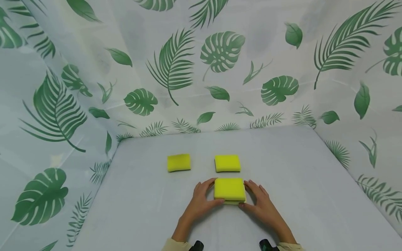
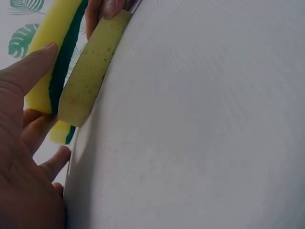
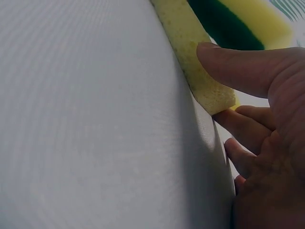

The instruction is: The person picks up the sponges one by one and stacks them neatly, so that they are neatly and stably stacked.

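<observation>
Near the front of the table, a yellow sponge with a green scouring layer [image 1: 230, 188] lies over a pale yellow sponge [image 1: 235, 203]. My left hand [image 1: 201, 202] pinches the upper sponge from the left, thumb on its near side and fingers round the far side. In the left wrist view, a narrow wedge of space shows between the upper sponge's green layer [image 2: 66, 59] and the pale sponge [image 2: 93, 71]. From the right, my right hand [image 1: 262, 207] grips the pale lower sponge [image 3: 190, 52], thumb against its near edge and fingertips at its far corner.
Two more yellow sponges lie farther back on the white-covered table [image 1: 144, 202]: one at the left [image 1: 178, 162], one [image 1: 227, 163] just behind the stacked pair. A leaf-patterned white curtain [image 1: 188, 115] rises along the back and both sides.
</observation>
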`<state>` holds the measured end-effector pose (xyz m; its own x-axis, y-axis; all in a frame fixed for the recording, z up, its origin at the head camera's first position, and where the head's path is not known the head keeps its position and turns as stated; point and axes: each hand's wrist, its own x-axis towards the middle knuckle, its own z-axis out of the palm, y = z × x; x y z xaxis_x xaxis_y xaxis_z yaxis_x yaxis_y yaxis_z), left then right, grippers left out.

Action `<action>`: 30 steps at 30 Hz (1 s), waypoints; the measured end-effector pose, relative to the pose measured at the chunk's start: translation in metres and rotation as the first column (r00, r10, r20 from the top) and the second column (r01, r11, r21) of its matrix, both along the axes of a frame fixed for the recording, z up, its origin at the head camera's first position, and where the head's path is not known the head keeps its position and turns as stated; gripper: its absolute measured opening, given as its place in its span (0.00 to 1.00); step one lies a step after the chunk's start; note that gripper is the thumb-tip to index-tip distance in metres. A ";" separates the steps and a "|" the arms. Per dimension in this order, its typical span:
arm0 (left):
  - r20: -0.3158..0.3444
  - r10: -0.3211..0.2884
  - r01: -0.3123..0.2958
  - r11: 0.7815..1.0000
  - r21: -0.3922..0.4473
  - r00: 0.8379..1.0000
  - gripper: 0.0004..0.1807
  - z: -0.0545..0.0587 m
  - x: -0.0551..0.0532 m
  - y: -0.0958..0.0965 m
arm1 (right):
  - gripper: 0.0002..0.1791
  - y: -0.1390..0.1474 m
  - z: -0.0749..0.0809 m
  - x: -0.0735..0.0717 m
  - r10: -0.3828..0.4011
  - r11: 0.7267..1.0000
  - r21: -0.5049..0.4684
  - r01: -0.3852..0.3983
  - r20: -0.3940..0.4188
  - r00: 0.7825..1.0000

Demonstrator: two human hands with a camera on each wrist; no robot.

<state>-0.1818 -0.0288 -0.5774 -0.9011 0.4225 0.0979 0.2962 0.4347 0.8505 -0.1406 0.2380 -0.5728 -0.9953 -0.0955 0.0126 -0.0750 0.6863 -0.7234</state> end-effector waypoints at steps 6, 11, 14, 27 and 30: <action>-0.022 0.000 0.000 1.000 -0.014 1.000 0.46 -0.001 -0.001 0.003 | 0.49 0.000 0.003 0.000 0.014 1.000 -0.001 -0.014 -0.029 0.999; -0.042 0.001 -0.002 1.000 -0.027 0.999 0.46 -0.001 0.000 0.005 | 0.49 -0.001 0.005 0.000 0.008 1.000 0.007 -0.008 -0.004 1.000; -0.057 0.004 -0.007 0.999 -0.046 0.998 0.46 -0.002 0.001 0.007 | 0.50 -0.001 0.006 0.001 0.001 1.000 0.004 -0.001 0.028 1.000; -0.093 0.014 -0.023 0.996 -0.087 0.996 0.47 -0.003 0.003 0.009 | 0.58 -0.001 0.012 0.007 -0.019 0.997 -0.077 0.033 0.172 0.985; -0.085 0.014 -0.021 0.996 -0.083 0.996 0.47 -0.003 0.003 0.008 | 0.57 0.001 0.010 0.007 -0.018 0.994 -0.101 0.032 0.129 0.991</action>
